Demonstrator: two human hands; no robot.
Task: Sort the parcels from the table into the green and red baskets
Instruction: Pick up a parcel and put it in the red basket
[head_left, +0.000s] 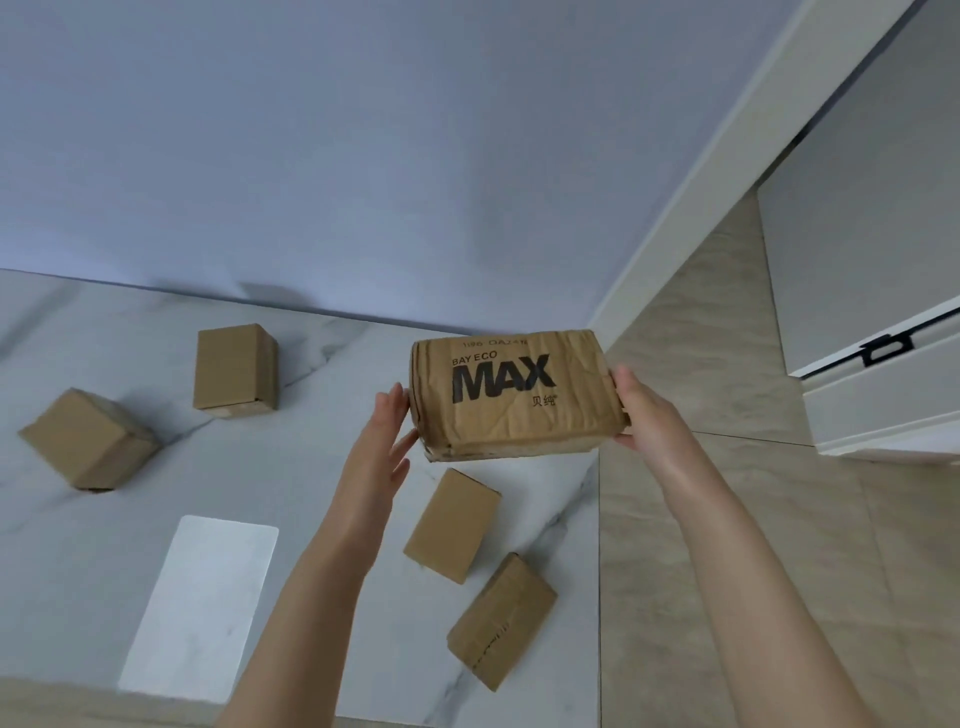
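The MAX parcel (511, 392), a creased brown carton printed with "BAY ECO MAX" in black, is the one I have up off the table (322, 467) in the head view, held over the table's right edge with its printed face turned toward me. My right hand (649, 410) grips its right end, thumb on the front face and fingers wrapped behind. My left hand (387, 441) is at the left end with the fingers spread and flat; the fingertips touch the lower left corner, but they are not curled around the box.

Four smaller plain parcels lie on the marble-patterned table. The upright parcel (235, 370) stands toward the back left, near the blue wall (363, 156). The tilted parcel (88, 439) sits further left, well apart from the rest. The near parcel (452, 525) lies just below the lifted carton, and the taped parcel (501, 621) lies just beside it, close to the table's right edge. A bright patch of light (200, 608) falls on the table at the lower left. To the right I see the tiled floor (701, 519) and a white cabinet (883, 312). Neither basket shows in this view.
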